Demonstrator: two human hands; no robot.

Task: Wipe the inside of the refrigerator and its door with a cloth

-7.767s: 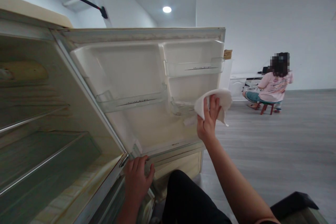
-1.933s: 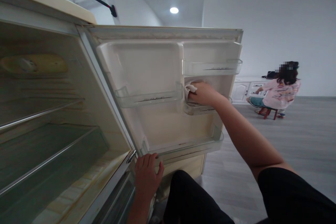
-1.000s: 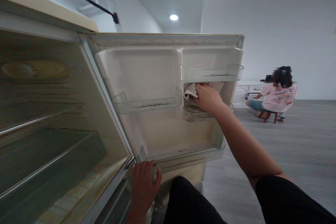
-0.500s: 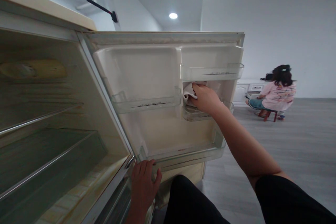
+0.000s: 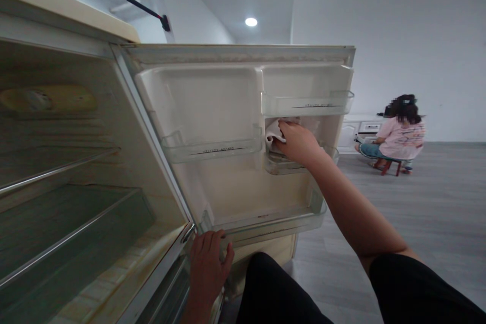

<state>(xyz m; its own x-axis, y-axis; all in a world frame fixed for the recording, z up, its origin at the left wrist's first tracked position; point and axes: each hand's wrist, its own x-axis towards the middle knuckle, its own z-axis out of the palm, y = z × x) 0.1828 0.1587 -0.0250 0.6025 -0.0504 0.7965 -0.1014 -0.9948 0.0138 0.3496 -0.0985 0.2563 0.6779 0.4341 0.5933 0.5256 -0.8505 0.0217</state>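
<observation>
We listed refrigerator cabinet (image 5: 157,185) left, door (image 5: 212,104) right of it, cloth (image 5: 273,131) in right hand (image 5: 298,143) below upper-right bin (image 5: 307,106), left hand (image 5: 207,260) at bottom bin (image 5: 279,229), person (image 5: 405,136) on stool (image 5: 390,166) beyond, far right.

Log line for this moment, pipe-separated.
right hand: grips white cloth | left hand: by bottom door bin | refrigerator door: open
</observation>
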